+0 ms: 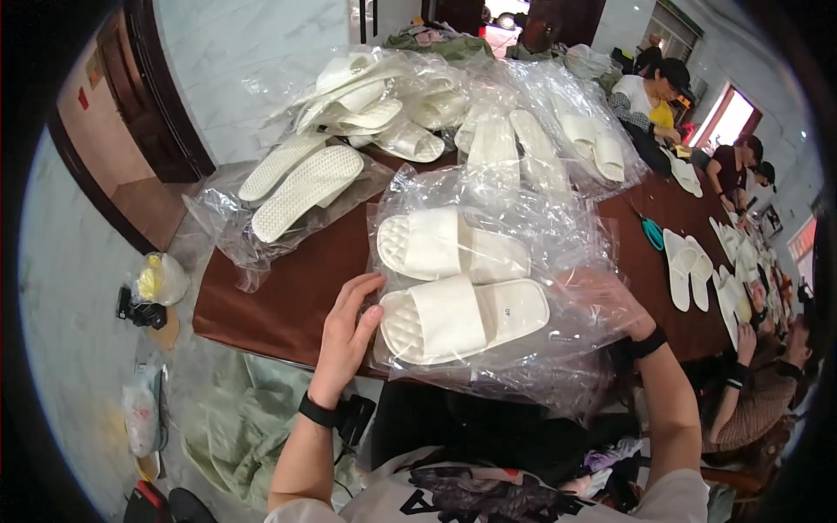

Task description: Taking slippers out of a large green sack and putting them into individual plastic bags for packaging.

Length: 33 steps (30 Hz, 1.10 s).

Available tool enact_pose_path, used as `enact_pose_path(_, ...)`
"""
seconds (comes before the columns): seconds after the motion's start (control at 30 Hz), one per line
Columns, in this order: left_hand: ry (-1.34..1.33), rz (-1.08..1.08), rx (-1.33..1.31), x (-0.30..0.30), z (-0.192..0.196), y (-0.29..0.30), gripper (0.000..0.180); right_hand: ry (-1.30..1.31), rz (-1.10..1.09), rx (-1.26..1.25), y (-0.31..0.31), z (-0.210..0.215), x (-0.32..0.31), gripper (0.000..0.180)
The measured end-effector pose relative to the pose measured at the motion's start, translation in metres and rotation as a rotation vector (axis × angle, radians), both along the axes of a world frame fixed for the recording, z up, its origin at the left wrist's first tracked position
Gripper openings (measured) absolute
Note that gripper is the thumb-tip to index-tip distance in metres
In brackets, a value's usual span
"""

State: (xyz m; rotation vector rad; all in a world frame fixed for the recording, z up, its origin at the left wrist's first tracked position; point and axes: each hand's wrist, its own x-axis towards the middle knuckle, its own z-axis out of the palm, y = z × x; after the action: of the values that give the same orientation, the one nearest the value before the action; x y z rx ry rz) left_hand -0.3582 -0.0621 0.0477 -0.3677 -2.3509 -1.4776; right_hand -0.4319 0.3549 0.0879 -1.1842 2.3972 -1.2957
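A pair of white slippers (449, 318) with quilted insoles lies side by side in a clear plastic bag (575, 362) at the near edge of the brown table. My left hand (349, 327) rests against the bag's left edge, beside the slippers' toe ends, fingers and thumb apart. Over on the bag's right side, my right hand (610, 301) appears through wrinkled plastic with its fingers stretched toward the heels. Whether it is inside or under the bag I cannot tell. Glare on the film blurs its fingertips.
Bagged white slippers (375, 109) pile up at the back of the table (253, 305). Teal-handled scissors (652, 234) and a loose slipper pair (689, 270) lie to the right. Several people work along the right side. Green cloth (240, 427) covers floor at lower left.
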Motion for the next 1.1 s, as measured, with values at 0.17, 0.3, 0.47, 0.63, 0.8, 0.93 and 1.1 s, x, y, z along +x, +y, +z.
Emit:
enact_pose_path(0.17,-0.011,-0.018,-0.014,-0.001,0.0,0.004,0.041,-0.223,-0.623,-0.192,0.011,0.03,0.002,0.026)
enact_pose_path(0.3,-0.015,-0.022,0.02,-0.001,0.0,0.001,0.039,-0.353,-0.618,-0.362,0.008,0.059,0.012,0.012)
enact_pose_path(0.47,-0.035,-0.003,0.023,0.0,-0.001,0.002,0.036,0.662,-0.308,0.874,0.003,0.055,0.03,0.014)
enact_pose_path(0.63,-0.038,0.004,-0.003,0.0,0.001,0.003,0.033,0.534,-0.239,0.625,-0.021,0.049,0.023,0.013)
enact_pose_path(0.8,-0.03,0.005,0.016,-0.002,-0.002,0.003,0.032,-0.153,-0.246,0.283,0.002,0.028,0.005,0.032)
enact_pose_path(0.93,-0.038,-0.002,0.036,0.0,-0.002,0.003,0.031,-0.105,-0.047,0.233,-0.006,0.018,0.006,0.028)
enact_pose_path(1.1,-0.054,0.004,0.032,0.001,-0.003,0.0,0.032,-0.564,-0.215,0.052,-0.02,0.055,0.013,0.045)
